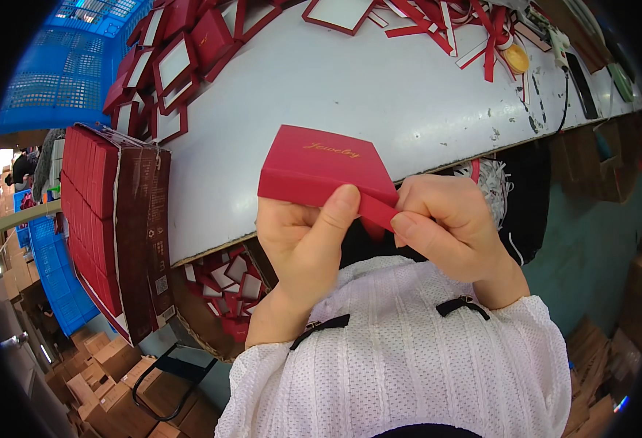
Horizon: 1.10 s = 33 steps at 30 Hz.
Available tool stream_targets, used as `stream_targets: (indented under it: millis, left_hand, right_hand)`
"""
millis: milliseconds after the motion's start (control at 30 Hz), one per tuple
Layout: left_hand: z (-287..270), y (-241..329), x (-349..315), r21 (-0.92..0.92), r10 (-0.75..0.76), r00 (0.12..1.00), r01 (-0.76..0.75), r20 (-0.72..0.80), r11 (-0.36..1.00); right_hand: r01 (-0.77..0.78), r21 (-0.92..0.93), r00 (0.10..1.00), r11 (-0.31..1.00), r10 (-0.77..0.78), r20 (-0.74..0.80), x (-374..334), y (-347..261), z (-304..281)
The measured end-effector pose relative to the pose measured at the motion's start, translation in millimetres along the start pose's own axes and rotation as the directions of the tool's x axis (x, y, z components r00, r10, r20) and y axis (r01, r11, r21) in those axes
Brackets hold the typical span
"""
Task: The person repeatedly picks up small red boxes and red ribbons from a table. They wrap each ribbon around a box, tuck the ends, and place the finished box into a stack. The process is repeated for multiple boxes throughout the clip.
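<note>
A red jewelry box lid (321, 164) with gold lettering on its top is held up above the table's near edge. My left hand (303, 237) grips it from below, the thumb pressed on its near side wall. At the lid's right corner my right hand (449, 226) is closed, pinching a red paper strip (378, 213) between thumb and fingers. The strip runs along the lid's near wall to that corner. Whether it is glued to the lid there I cannot tell. The left fingers under the lid are partly hidden.
Red and white box parts (178, 66) are heaped at the table's (262, 87) far left. Red strips (489, 36) lie far right, by a yellow roll of tape (516, 58). A carton packed with red boxes (91, 212) stands left, near blue crates (58, 73). A carton of small box parts (230, 285) sits below.
</note>
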<state>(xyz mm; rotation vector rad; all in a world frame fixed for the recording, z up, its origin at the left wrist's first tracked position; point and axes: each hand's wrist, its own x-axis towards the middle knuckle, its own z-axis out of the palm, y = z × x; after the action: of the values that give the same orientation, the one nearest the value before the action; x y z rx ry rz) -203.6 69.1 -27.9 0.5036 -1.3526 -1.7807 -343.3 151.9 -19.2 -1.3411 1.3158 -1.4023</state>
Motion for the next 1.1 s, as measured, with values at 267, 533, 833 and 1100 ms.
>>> stream_targets:
  millis: [267,533,833,1100]
  left_hand:
    - [-2.0,3.2,2.7,-0.204,-0.109,0.991,0.093,-0.071,0.974]
    - [-18.8,-4.3,-2.9,-0.468,-0.043,0.988,-0.033,-0.151,0.883]
    - [-33.9,-7.7,-11.1,-0.947,-0.286,0.958,0.072,-0.022,0.314]
    - [-32.5,-10.8,-11.3,-0.932,-0.283,0.959,0.127,0.027,0.340]
  right_hand:
    - [-0.027,-0.058,0.999,0.998,0.025,-0.038,4.2,7.4,-1.7]
    - [-0.099,-0.245,0.992,0.965,0.077,-0.101,8.2,2.8,-18.4]
    - [-0.007,-0.149,0.982,0.989,-0.022,-0.190,14.3,18.4,-13.0]
    - [-0.101,-0.079,0.992,0.992,0.095,-0.081,18.7,20.9,-18.4]
